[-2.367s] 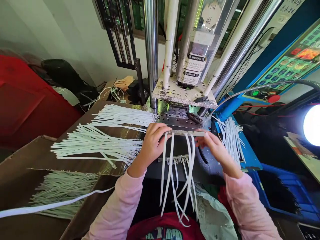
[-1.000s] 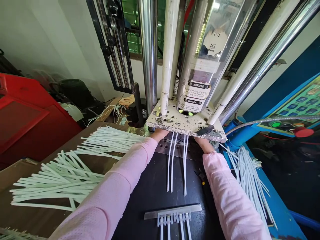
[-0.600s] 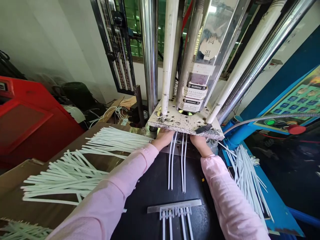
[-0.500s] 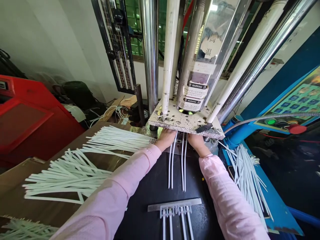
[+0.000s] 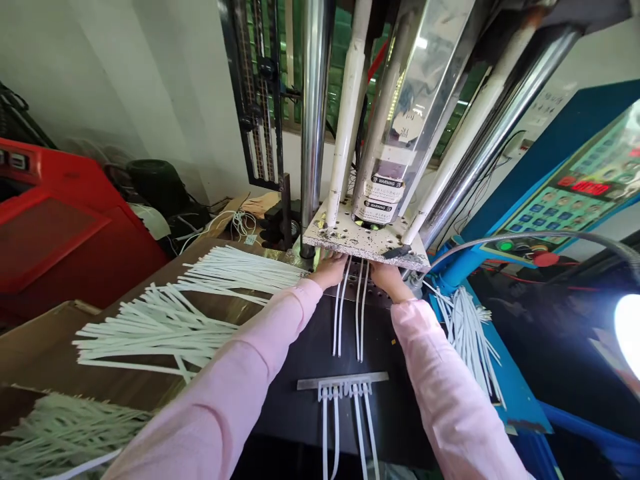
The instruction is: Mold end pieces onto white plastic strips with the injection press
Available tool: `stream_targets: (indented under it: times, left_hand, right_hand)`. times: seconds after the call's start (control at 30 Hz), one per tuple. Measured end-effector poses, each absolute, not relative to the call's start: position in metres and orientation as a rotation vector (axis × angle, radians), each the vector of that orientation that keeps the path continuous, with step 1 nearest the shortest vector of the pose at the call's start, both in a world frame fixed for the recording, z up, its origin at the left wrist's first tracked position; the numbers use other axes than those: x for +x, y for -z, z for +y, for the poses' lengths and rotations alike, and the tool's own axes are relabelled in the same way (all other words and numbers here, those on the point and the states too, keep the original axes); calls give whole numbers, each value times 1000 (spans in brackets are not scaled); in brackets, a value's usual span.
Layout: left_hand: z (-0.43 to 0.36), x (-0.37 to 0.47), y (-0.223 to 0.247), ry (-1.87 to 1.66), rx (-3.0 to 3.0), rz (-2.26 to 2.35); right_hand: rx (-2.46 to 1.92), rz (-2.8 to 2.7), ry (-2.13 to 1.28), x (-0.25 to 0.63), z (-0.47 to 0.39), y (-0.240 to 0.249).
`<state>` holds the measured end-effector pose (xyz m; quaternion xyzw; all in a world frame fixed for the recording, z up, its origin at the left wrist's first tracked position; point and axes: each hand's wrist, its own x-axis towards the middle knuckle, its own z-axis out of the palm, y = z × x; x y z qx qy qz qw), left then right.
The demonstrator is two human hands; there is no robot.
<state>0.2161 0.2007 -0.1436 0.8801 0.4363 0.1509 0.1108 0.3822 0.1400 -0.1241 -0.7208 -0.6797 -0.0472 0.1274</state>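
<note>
My left hand (image 5: 329,270) reaches under the front edge of the press's white, chipped upper plate (image 5: 367,241). My right hand (image 5: 389,279) reaches under the same edge further right. The plate hides the fingertips of both hands, so what they grip cannot be made out. Between the hands, several white cables (image 5: 337,320) run out from under the plate towards me in two pairs. Nearer to me on the black table lies a metal bar (image 5: 343,381) with a translucent molded strip (image 5: 345,389) along it. White cables (image 5: 335,427) extend from that strip towards me.
Bundles of white cables (image 5: 150,327) lie on the brown surface at left. More cables (image 5: 467,333) lie on the blue surface at right. A control panel (image 5: 560,207) with buttons stands at right, and steel columns (image 5: 316,127) rise behind the plate. A red machine (image 5: 75,247) is at far left.
The view has shifted and turned a little to the right, bringing a bright lamp in at the right edge. Both hands stay under the plate, and the cables and bar lie as before.
</note>
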Motion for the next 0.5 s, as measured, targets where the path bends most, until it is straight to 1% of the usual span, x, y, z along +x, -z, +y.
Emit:
stream_targets:
  times: [0.13,0.27,0.37,0.4,0.5]
  left_hand:
    - [158,182,127,-537,2526,1397]
    - [73,114,136,-830,2587,1301]
    - [8,47,157,-751,2681,1252]
    - [-8,27,164,-709,2705,1271]
    - [-41,-10,183,-539,2744,1373]
  right_hand:
    - [-1989,-2005,74,386,71,106]
    - [-1738,-2000,-155,388,-39,114]
    - [-1824,-1990,-299,393,-127,138]
    - [-1860,-1986,-300,395,-152,149]
    - [-2026,-1974,-160,387,-201,180]
